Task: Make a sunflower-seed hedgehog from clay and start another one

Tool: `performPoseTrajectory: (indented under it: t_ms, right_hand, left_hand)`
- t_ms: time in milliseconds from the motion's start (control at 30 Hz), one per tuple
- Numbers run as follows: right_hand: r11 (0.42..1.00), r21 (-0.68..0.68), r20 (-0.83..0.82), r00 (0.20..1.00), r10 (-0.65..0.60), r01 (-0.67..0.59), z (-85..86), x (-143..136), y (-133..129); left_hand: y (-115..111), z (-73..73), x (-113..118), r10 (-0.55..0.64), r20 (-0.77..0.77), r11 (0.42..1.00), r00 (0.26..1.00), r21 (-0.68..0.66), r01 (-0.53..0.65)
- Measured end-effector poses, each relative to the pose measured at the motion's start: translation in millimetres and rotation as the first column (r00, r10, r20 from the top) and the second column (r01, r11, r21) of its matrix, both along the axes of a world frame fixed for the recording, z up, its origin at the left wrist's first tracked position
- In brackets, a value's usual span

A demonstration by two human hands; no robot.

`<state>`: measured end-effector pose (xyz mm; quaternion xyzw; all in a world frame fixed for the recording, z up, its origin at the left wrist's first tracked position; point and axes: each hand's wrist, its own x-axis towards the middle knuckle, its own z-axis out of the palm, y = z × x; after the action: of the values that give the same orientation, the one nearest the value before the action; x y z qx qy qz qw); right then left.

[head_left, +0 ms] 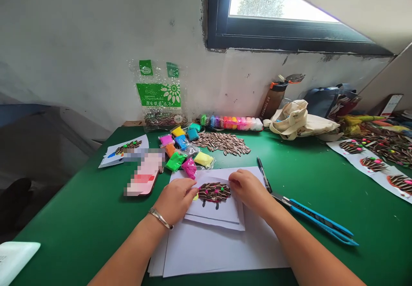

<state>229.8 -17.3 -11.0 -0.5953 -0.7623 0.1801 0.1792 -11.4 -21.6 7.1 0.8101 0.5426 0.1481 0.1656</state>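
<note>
A small white paper [212,219] bears a hedgehog-like figure of striped sunflower seeds [214,191] with pink and green dots and dark legs. It lies on larger white sheets [225,256]. My left hand [177,200], with a silver bracelet at the wrist, has thumb and fingers closed at the left edge of the small paper, beside the yellow end of the figure. My right hand [249,189] has its fingers curled on the upper right edge of the same paper.
Clay packets [176,161], loose seeds [223,143] and a seed bag [162,97] stand behind. Left are a phone [146,172] and another picture [124,149]. Right lie a pen [264,174], blue-handled scissors [322,221], a cloth bag [296,121] and more seed pictures [373,164].
</note>
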Motion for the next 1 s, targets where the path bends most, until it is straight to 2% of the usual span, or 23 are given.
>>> performPoseTrajectory:
  t_ms: [167,333,500,600,700,800,900,1000]
  right_hand:
    - [0.996,0.045,-0.095,0.993,-0.07,0.075,-1.1,1.0,4.4]
    - [0.988,-0.015,-0.202,0.968,-0.152,0.152,2.0,6.3,5.6]
    - [0.973,-0.005,-0.364,0.905,-0.218,0.233,4.5,16.5,7.7]
    - [0.968,-0.109,-0.553,0.795,-0.249,0.227,3.5,21.5,10.5]
    - [0.939,-0.308,-0.718,0.61,-0.335,0.154,3.5,22.0,11.5]
    - [0.901,-0.426,-0.793,0.447,-0.413,0.076,6.8,18.8,9.6]
    - [0.882,-0.47,-0.822,0.349,-0.45,0.03,11.5,14.4,6.9]
    - [0.872,-0.49,-0.834,0.291,-0.469,0.004,15.2,11.1,5.4]
  left_hand:
    - [2.0,2.5,-3.3,0.06,0.077,0.997,0.995,-0.056,-0.056]
    - [2.9,3.6,-6.0,0.103,0.123,0.993,0.987,-0.063,-0.096]
    - [3.5,3.6,-5.1,0.137,0.182,0.989,0.974,-0.081,-0.124]
    - [3.2,6.6,-3.5,0.174,0.238,0.983,0.955,-0.101,-0.154]
    - [2.3,10.8,-2.6,0.227,0.297,0.971,0.928,-0.144,-0.191]
    - [1.4,11.9,-2.3,0.278,0.357,0.952,0.892,-0.228,-0.206]
    - [1.0,8.8,-0.6,0.344,0.482,0.912,0.806,-0.377,-0.164]
    - [0.2,6.4,3.5,0.395,0.595,0.858,0.7,-0.512,-0.049]
